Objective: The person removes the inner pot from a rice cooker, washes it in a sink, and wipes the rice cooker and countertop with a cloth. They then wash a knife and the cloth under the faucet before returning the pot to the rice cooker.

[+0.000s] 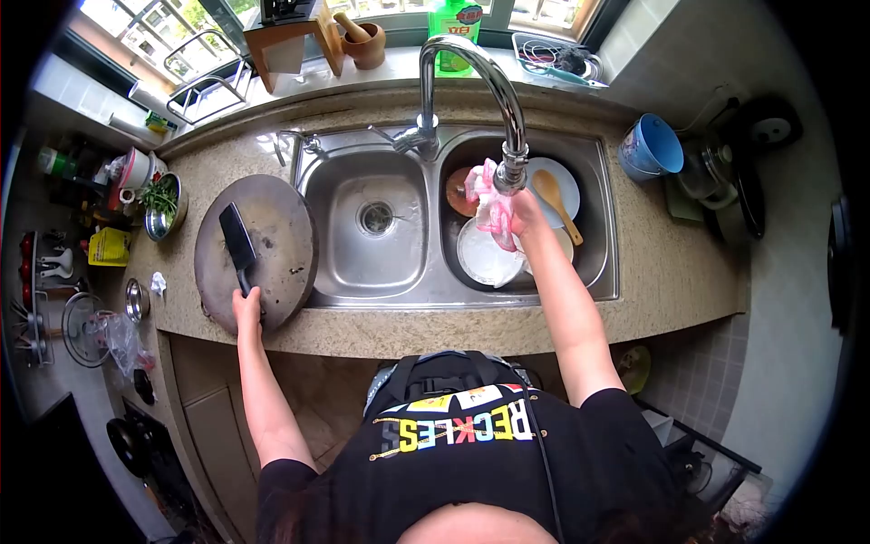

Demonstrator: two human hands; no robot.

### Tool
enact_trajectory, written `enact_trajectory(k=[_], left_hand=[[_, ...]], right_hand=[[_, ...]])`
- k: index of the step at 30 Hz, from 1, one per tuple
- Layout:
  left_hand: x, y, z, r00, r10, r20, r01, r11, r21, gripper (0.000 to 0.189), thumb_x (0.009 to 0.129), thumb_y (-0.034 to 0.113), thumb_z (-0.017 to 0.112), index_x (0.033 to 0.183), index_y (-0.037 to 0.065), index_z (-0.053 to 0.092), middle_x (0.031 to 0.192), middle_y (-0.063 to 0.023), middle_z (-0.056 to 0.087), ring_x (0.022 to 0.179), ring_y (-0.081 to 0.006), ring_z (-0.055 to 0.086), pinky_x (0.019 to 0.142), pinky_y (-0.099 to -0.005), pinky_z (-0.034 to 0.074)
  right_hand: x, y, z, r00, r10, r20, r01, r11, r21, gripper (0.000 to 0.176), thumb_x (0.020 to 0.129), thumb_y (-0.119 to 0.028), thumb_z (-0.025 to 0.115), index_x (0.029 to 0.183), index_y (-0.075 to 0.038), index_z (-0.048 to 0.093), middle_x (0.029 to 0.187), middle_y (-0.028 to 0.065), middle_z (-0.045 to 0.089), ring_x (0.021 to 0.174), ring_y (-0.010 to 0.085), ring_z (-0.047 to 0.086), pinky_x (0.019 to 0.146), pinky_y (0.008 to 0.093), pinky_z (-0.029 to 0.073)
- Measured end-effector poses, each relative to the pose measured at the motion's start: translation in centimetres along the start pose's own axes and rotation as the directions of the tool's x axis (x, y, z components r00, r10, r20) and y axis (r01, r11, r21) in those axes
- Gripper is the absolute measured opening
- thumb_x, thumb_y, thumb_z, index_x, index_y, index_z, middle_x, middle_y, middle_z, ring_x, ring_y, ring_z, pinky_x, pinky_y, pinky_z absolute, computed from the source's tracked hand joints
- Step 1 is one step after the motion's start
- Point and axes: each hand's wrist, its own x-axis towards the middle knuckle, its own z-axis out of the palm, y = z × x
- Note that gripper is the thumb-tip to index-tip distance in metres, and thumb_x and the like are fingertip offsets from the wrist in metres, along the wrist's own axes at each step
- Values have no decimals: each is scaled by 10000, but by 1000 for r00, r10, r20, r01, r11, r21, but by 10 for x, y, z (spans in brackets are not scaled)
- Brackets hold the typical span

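Observation:
My left hand (246, 309) is closed around the handle of a dark-bladed cleaver (237, 234). The blade lies over a round, worn chopping board (288, 245) on the counter left of the sink. My right hand (524, 214) grips a wet-looking pink and white cloth (496, 222) beneath the spout of the chrome faucet (513, 109). Below that hand, the right basin holds a white bowl (485, 258), a white plate (564, 177) with a wooden spoon (555, 199) across it, and a brownish round dish (459, 192).
The left sink basin (362, 254) has a drain strainer. A metal bowl of greens (163, 207) stands on the far left, a blue bucket (651, 145) right of the sink. Along the windowsill are a mortar with pestle (363, 43) and a green bottle (453, 36).

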Motion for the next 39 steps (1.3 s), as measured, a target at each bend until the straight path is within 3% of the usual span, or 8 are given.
enact_trajectory(k=[2, 7, 10, 18, 22, 24, 32, 39], left_hand=[[-4, 14, -5, 986, -72, 152, 128, 909, -396, 141, 736, 58, 525, 855, 66, 450, 614, -10, 429, 444, -94, 420, 363, -255, 370], [-87, 62, 2, 959, 204, 194, -109, 905, -412, 160, 805, 31, 548, 907, 63, 430, 609, 5, 434, 386, -66, 383, 327, -222, 330], [-130, 90, 15, 844, 316, 433, -194, 933, -303, 148, 852, 117, 607, 949, 55, 514, 602, 36, 474, 402, -40, 409, 348, -202, 318], [-199, 145, 146, 528, 277, 803, -48, 954, -297, 349, 832, 87, 596, 1140, 10, 451, 563, 1, 464, 388, -81, 427, 348, -239, 337], [-233, 178, 189, 479, 171, 861, 142, 953, -268, 323, 825, 61, 573, 1114, 15, 436, 576, 4, 440, 398, -85, 408, 341, -239, 314], [-245, 183, 205, 463, 127, 877, 280, 918, -281, 237, 818, 46, 560, 1024, 39, 443, 602, 8, 414, 409, -72, 378, 342, -227, 281], [-249, 166, 234, 390, 76, 918, 477, 836, -272, 177, 830, 45, 544, 979, 74, 454, 593, 31, 375, 404, -53, 324, 347, -211, 234], [-267, 171, 223, 296, 38, 954, 537, 819, -200, 199, 848, 43, 527, 1036, 61, 464, 571, 31, 358, 406, -61, 318, 363, -218, 239]], right_hand=[[-13, -1, 33, 998, 2, -66, -1, 1000, 12, 273, 905, -178, 449, 1036, 39, 550, 906, 147, 617, 779, 240, 636, 659, 342, 540], [-28, 2, 35, 998, -3, -60, 9, 994, 113, 255, 891, -149, 433, 1022, 39, 544, 922, 169, 614, 802, 272, 635, 685, 364, 541], [-29, 3, 16, 945, -61, -322, 71, 997, 20, 215, 852, -58, 462, 1028, 23, 554, 930, 169, 622, 818, 277, 641, 684, 393, 541], [-24, 7, 13, 903, -373, -213, 320, 915, -244, 132, 776, 31, 573, 893, -12, 618, 803, 76, 641, 690, 156, 612, 606, 293, 504], [-25, 25, 15, 772, -622, -130, 125, 349, -929, 150, 798, 35, 513, 844, -7, 649, 695, 55, 604, 621, 132, 530, 589, 301, 427], [-26, 45, -3, 820, -569, 52, 28, -51, -998, 254, 817, -44, 561, 1050, -81, 657, 977, 141, 663, 894, 261, 642, 796, 320, 475], [-82, 46, -6, 865, -335, 373, 390, -20, -921, 470, 718, 85, 485, 1118, -112, 633, 1179, 165, 578, 1173, 289, 503, 991, 358, 396], [-44, -10, -88, 815, -497, 298, 256, -153, -954, 412, 712, 118, 471, 1046, -37, 655, 1139, 225, 573, 1142, 332, 524, 985, 341, 399]])
